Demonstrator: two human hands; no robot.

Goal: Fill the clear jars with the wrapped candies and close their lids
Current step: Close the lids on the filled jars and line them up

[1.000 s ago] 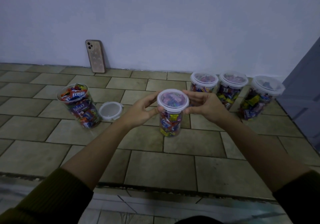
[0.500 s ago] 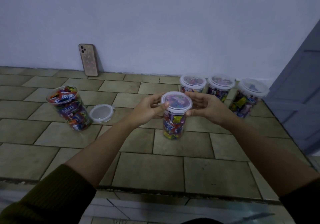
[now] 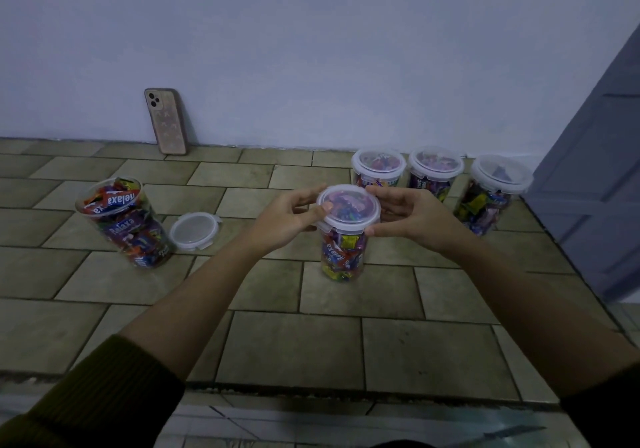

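Fingers (image 3: 394, 194) pinch round translucent plastic lid (image 3: 348, 205) atop clear cylindrical jar (image 3: 341, 253).

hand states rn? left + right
Left hand: grips the lid of the centre jar.
Right hand: grips the same lid, opposite side.

I see the middle jar (image 3: 341, 264) is clear, smooth plastic. Its lid (image 3: 348, 205) is cloudy white plastic with a soft shine. The candies (image 3: 350, 241) inside have shiny, crinkly wrappers. The open jar (image 3: 128, 229) on the left and the loose lid (image 3: 194, 231) look like the same plastic. The floor tiles (image 3: 291, 347) look matt and a bit rough. The wall (image 3: 311, 49) is smooth and matt. The near left sleeve (image 3: 104, 388) is ribbed knitted cloth.
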